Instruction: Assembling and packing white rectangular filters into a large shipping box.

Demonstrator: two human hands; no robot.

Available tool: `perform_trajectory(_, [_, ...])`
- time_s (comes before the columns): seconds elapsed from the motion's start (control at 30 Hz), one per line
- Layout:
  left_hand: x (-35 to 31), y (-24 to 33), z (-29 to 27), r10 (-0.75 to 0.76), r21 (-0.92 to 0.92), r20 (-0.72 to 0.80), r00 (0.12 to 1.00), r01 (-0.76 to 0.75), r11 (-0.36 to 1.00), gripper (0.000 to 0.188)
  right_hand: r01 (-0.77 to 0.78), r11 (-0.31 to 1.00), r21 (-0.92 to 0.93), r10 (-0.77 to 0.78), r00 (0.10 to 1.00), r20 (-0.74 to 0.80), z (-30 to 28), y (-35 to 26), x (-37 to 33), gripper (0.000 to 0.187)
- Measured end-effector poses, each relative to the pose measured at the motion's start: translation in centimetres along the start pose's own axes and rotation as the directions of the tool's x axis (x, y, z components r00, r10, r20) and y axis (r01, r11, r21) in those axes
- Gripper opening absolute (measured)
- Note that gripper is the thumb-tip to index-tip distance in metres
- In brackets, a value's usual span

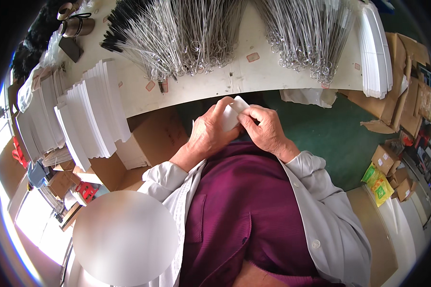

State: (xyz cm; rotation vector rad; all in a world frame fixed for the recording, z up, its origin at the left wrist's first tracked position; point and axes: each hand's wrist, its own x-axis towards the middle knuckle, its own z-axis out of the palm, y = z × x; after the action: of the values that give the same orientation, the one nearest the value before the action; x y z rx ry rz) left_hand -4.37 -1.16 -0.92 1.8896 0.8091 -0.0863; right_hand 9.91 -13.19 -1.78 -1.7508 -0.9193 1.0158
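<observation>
Just off the table's near edge, in front of my body, both hands hold a small white carton point(230, 118). My left hand point(208, 131) is closed round its left side. From the right, my right hand point(266, 130) pinches it near a raised end flap point(240, 103). Much of the carton is hidden behind the fingers, so its full length does not show. Across the table point(196, 89) lie two big heaps of long wire brushes, a left heap point(177, 38) with black bristles at its far left and a right heap point(309, 38), their wire loops toward me.
Flat white cartons stand in stacks at the table's left point(93, 107) and in a stack at its right end point(374, 52). An open brown cardboard box point(155, 136) sits below on the left. More cardboard point(392, 91) leans at the right. A metal cup point(76, 26) stands far left.
</observation>
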Motion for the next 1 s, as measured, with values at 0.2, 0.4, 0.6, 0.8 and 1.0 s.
perform_trajectory(0.2, [-0.4,-0.6,0.7,0.004,0.05,-0.019,1.0,-0.003,0.999,0.046,0.042,0.999,-0.014,-0.042,0.999,0.015,0.5,-0.3,-0.4,0.012])
perform_trajectory(0.4, [-0.3,-0.9,0.8,-0.002,-0.002,-0.028,1.0,0.002,1.0,0.044,-0.233,0.944,0.236,0.241,0.97,-0.006,0.8,-1.1,-0.8,0.032])
perform_trajectory(0.6, [-0.4,-0.9,1.8,-0.038,0.012,-0.059,0.998,0.039,0.999,0.05,0.111,0.982,-0.151,-0.124,0.989,-0.076,1.4,-0.1,-0.8,0.028])
perform_trajectory(0.8, [-0.6,-0.5,2.0,-0.062,0.019,-0.102,0.993,0.065,0.998,0.06,-0.008,0.997,-0.076,0.004,0.999,-0.046,1.1,-0.2,-0.5,0.021])
perform_trajectory(1.0, [-0.6,-1.0,2.8,-0.063,0.083,-0.108,0.992,0.072,0.994,0.065,-0.296,0.898,0.326,0.324,0.945,-0.035,2.9,0.4,-0.7,0.016])
